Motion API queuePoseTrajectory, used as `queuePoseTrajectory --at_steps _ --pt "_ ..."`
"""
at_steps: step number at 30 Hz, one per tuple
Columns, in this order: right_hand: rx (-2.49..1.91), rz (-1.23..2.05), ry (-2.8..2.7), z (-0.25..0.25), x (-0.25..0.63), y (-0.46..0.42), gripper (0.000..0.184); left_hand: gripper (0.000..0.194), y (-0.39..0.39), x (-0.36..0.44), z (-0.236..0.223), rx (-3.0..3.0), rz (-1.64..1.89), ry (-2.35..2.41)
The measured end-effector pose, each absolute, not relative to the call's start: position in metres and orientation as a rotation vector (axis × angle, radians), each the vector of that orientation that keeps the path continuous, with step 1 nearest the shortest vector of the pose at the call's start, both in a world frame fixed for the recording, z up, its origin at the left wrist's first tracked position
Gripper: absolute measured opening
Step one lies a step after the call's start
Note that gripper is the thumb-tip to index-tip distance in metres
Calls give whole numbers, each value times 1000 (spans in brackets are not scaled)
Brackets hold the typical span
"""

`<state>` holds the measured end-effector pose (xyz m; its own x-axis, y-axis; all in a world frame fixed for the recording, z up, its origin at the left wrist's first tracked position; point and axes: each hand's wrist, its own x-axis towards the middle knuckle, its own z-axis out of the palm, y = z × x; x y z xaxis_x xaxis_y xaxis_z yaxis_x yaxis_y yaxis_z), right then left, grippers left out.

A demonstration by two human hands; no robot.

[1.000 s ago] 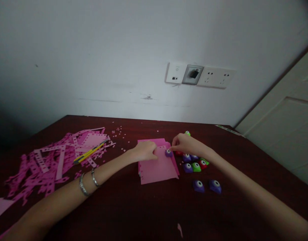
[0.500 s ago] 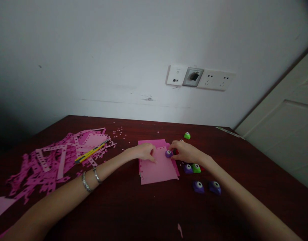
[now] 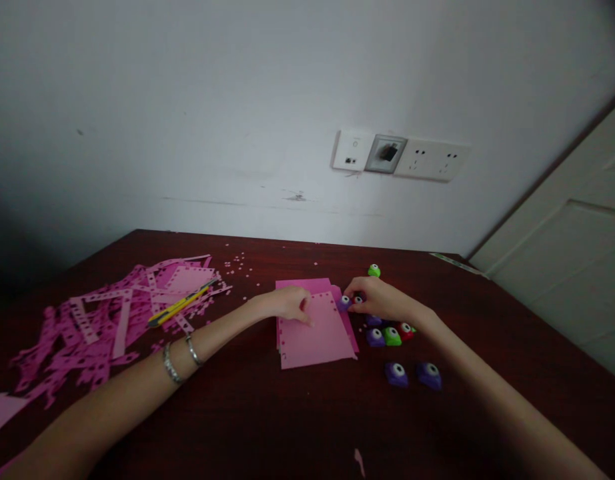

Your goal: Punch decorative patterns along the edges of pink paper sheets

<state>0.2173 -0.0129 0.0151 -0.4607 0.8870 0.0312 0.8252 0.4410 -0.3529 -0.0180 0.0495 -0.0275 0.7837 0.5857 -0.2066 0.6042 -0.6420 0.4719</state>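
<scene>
A pink sheet of paper (image 3: 317, 337) with small holes punched along its left and top edges lies on other pink sheets (image 3: 290, 284). My left hand (image 3: 293, 305) rests closed at its upper left, fingers curled and thumb pressed on the sheet. Just right of the sheet's top right corner, my right hand (image 3: 371, 297) pinches a small purple craft punch (image 3: 344, 303) with a white round button. Beside those fingers a red craft punch (image 3: 358, 299) shows partly. More purple punches (image 3: 375, 337), a green punch (image 3: 393, 336) and a red one (image 3: 406, 331) stand below my right wrist.
Punched pink paper strips (image 3: 87, 327) pile up on the left, with a yellow utility knife (image 3: 181, 305) on them. Tiny paper bits (image 3: 232, 267) are scattered behind. A green punch (image 3: 374, 270) stands farther back. The wall with sockets (image 3: 407, 157) bounds the dark red table (image 3: 267, 420).
My right hand has shifted slightly right with the purple punch, off the sheet's top edge and past its corner. A red punch below the wrist shows more clearly. My left hand has stayed put.
</scene>
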Motion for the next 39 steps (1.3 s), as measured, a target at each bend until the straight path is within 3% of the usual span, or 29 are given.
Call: queuePoseTrajectory --at_steps 10,18,25,34,39 --pt "-1672 419 -2082 43 279 -19 25 32 44 -18 -18 2448 -74 917" --pt "-2041 365 -2008 17 350 -17 28 32 43 -18 -18 2405 -59 947" --pt "-2111 460 -2055 -4 352 -12 22 34 44 -19 -19 2421 -20 916" --pt "-2111 331 -2075 11 350 -13 36 29 53 -31 4 2591 177 970" --pt "-2056 332 -2078 25 337 -16 35 42 56 -38 6 2646 -68 1062"
